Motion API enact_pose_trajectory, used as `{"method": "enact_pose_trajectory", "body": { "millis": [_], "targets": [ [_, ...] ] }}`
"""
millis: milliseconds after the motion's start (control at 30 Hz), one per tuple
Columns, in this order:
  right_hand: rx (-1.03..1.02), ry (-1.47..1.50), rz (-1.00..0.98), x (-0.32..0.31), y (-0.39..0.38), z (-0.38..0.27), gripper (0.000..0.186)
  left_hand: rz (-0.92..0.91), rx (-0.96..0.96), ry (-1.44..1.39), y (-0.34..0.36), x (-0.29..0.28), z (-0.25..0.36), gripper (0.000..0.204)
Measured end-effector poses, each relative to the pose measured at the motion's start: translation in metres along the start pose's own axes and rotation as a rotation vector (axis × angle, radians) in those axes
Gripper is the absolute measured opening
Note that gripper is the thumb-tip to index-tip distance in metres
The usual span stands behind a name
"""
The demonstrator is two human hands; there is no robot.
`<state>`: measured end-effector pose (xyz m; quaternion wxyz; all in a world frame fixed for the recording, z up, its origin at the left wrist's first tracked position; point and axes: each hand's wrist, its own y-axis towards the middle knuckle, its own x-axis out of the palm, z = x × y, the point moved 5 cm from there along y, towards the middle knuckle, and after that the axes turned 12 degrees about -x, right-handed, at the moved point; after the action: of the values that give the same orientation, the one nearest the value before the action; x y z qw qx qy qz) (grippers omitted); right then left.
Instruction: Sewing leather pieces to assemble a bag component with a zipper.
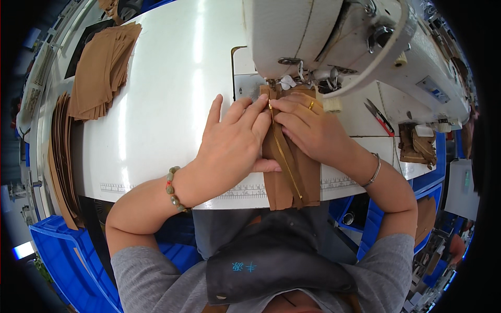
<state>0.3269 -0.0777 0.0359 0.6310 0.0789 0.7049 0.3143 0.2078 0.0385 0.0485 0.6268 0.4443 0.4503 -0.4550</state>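
Observation:
A brown fabric piece lies under the needle area of a white sewing machine and reaches down to the table's front edge. Along it runs a zipper with gold-coloured teeth. My left hand rests flat on the fabric's left side, fingers spread, index fingertip beside the zipper's upper end and thumb on the cloth lower down. From the right, my right hand has its fingers bent together at the zipper's upper end, pinching the zipper edge close to the presser foot.
Stacks of brown fabric pieces lie at the far left, with more hanging over the left edge. Red-handled snips and a small brown bundle sit on the right. Blue bins stand below the table. A printed ruler follows the front edge.

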Motion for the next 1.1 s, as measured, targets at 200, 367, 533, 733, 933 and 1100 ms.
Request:
{"method": "enact_pose_trajectory", "body": {
  "millis": [200, 367, 533, 733, 933, 1100],
  "targets": [
    [0.11, -0.009, -0.047, -0.003, -0.003, -0.002, 0.033, -0.001, 0.005, 0.009, 0.001, -0.001, 0.0, 0.094],
    [0.124, -0.034, -0.075, -0.004, -0.006, -0.004, 0.041, -0.003, 0.006, 0.024, 0.0, -0.001, -0.001, 0.093],
    [0.123, -0.054, -0.086, -0.003, -0.006, -0.004, 0.043, 0.026, 0.015, 0.027, 0.001, 0.001, -0.004, 0.097],
    [0.144, -0.046, -0.079, -0.003, -0.004, -0.003, 0.045, 0.063, 0.048, 0.009, 0.007, 0.001, -0.008, 0.1],
    [0.209, -0.066, -0.121, -0.002, -0.006, -0.002, 0.046, 0.072, 0.043, 0.0, 0.009, 0.001, -0.009, 0.101],
    [0.192, -0.081, -0.115, -0.002, -0.008, -0.004, 0.046, 0.071, 0.045, -0.014, 0.007, 0.002, -0.005, 0.101]
  ]
}}
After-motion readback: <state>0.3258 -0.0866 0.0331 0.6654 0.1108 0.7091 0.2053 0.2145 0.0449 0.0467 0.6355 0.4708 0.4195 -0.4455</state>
